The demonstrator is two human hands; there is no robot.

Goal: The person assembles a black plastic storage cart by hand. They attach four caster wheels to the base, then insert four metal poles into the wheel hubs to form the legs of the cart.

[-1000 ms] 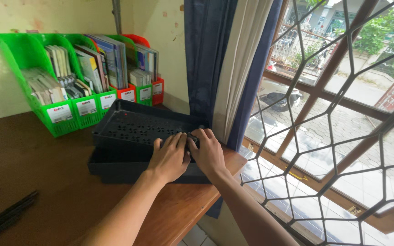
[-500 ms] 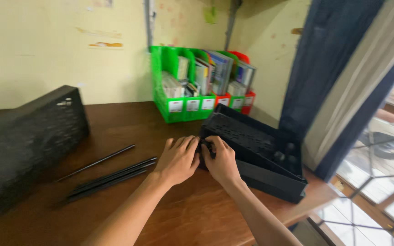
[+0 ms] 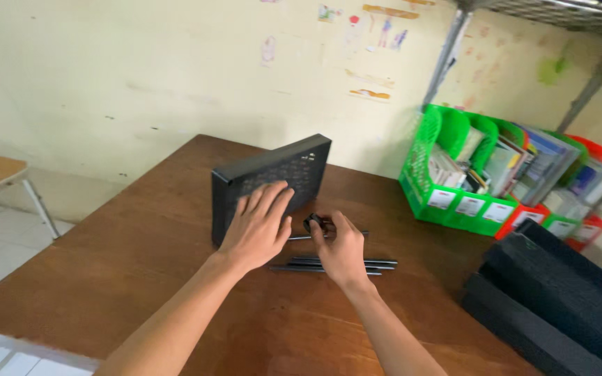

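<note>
the left hand (image 3: 258,224) lies flat, fingers spread, on the perforated black tray (image 3: 270,179) standing on edge on the wooden table (image 3: 120,264). the right hand (image 3: 341,246) pinches a small black piece (image 3: 313,223) above black rods (image 3: 336,264) — green file boxes (image 3: 454,174) hold papers and booklets.

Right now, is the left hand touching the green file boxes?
No, the left hand rests on the black perforated tray, far from the green file boxes.

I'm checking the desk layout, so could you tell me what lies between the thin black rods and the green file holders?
Only bare wooden desk separates the rods from the green holders, in the head view.
</note>
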